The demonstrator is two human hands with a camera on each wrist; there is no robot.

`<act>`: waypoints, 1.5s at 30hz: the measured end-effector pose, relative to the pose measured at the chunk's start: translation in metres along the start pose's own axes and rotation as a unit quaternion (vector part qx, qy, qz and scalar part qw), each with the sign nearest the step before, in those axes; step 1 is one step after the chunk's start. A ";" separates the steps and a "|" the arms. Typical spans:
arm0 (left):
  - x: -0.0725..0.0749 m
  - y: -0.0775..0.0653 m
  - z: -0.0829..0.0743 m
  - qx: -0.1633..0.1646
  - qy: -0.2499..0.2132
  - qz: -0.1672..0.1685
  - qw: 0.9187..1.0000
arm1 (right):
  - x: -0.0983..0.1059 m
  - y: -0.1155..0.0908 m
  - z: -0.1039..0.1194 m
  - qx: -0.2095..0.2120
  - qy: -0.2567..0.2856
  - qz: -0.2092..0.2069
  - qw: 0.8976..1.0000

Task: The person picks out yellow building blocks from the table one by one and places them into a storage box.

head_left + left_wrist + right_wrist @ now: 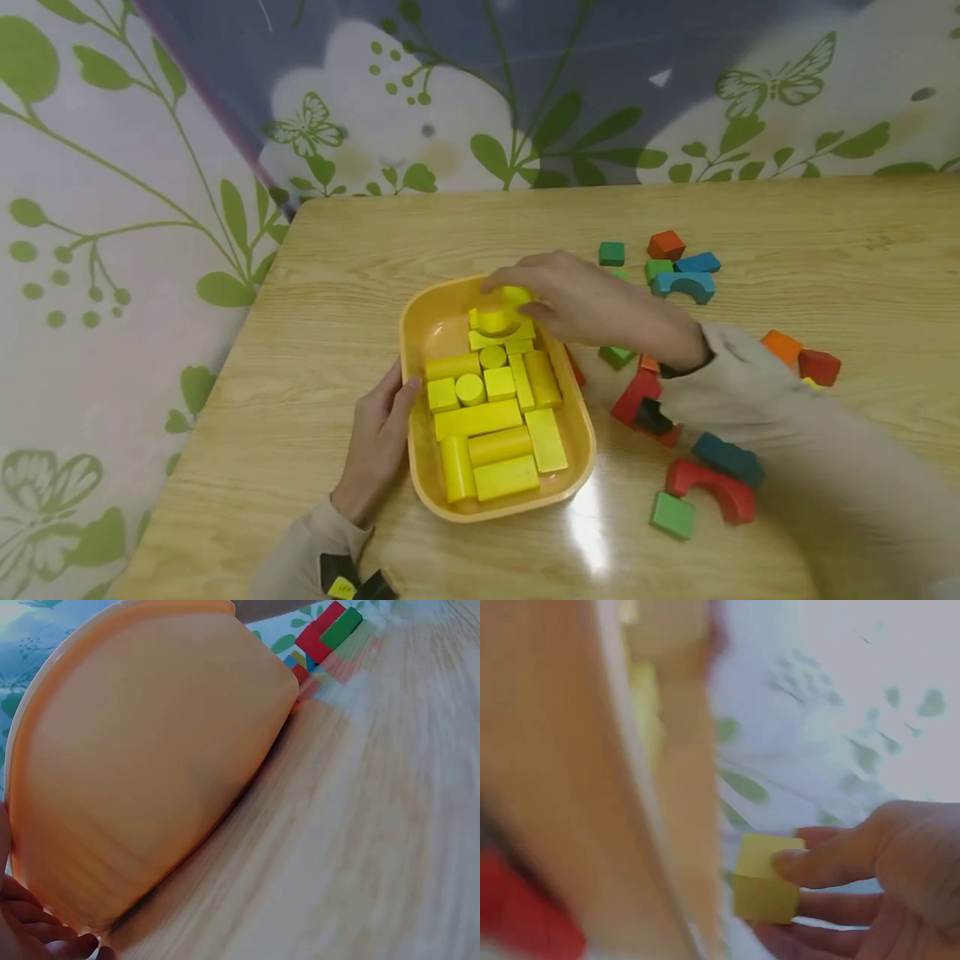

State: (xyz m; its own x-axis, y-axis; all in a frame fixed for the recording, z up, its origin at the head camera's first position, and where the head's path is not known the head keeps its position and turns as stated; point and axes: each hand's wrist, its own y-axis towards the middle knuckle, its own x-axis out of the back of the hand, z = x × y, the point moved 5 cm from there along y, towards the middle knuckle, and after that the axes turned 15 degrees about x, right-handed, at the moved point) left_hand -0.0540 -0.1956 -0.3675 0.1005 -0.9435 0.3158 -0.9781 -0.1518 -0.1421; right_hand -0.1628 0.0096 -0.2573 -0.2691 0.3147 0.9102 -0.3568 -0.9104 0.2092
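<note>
An orange-yellow plastic tub [414, 308] sits on the wooden table, with several yellow building blocks laid close together inside: cylinders, cubes, bars and arch pieces. At its left side my left hand [378, 433] grips it, thumb on the rim and fingers against the outer wall. The left wrist view shows those fingers by the tub's lower edge. Over the tub's far end, my right hand [577, 298] pinches a yellow cube block [767, 879] between thumb and fingers. Just below that hand lies a yellow arch block [501, 339].
Right of the tub, loose blocks lie scattered on the table [352, 250]: a blue arch [684, 286], a red arch [712, 490], a green block [672, 515] and an orange block [782, 347]. The right forearm hides part of this area. A leaf-patterned wall covering stands behind the table.
</note>
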 end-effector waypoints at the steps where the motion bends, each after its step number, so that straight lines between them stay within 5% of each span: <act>1: -0.001 0.000 -0.001 -0.003 0.000 0.000 1.000 | -0.009 0.012 0.004 0.005 0.006 0.015 1.000; 6: -0.005 0.000 -0.002 -0.008 0.003 0.007 1.000 | -0.049 0.045 0.006 0.042 0.000 0.041 0.998; 12: -0.005 0.000 -0.003 -0.007 0.020 0.007 1.000 | -0.076 0.044 0.004 0.096 -0.009 0.041 0.995; 18: -0.005 0.000 -0.001 0.001 0.022 0.008 1.000 | -0.082 0.035 0.004 0.064 -0.026 0.097 0.993; 22: -0.006 -0.001 0.000 0.000 0.023 0.008 1.000 | -0.060 0.020 -0.001 0.051 -0.023 0.056 0.997; 26: -0.007 -0.002 0.001 0.002 0.024 0.007 1.000 | -0.019 -0.015 -0.020 0.027 -0.029 -0.015 0.999; 32: -0.003 -0.002 0.000 0.007 0.021 0.005 1.000 | 0.015 -0.099 -0.055 -0.028 -0.018 -0.016 0.999; 39: 0.002 -0.002 0.000 0.007 0.017 -0.001 1.000 | 0.016 -0.202 -0.064 -0.120 -0.045 0.028 0.991; 45: 0.000 -0.001 -0.001 0.004 0.013 0.006 1.000 | -0.001 -0.252 -0.058 -0.170 -0.076 0.058 0.981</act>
State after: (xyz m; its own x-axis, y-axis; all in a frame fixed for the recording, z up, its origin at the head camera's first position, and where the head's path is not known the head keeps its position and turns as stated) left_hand -0.0534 -0.1955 -0.3668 0.0835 -0.9371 0.3390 -0.9778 -0.1427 -0.1534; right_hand -0.1241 0.2546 -0.3315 -0.1988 0.1463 0.9690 -0.6163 -0.7875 -0.0075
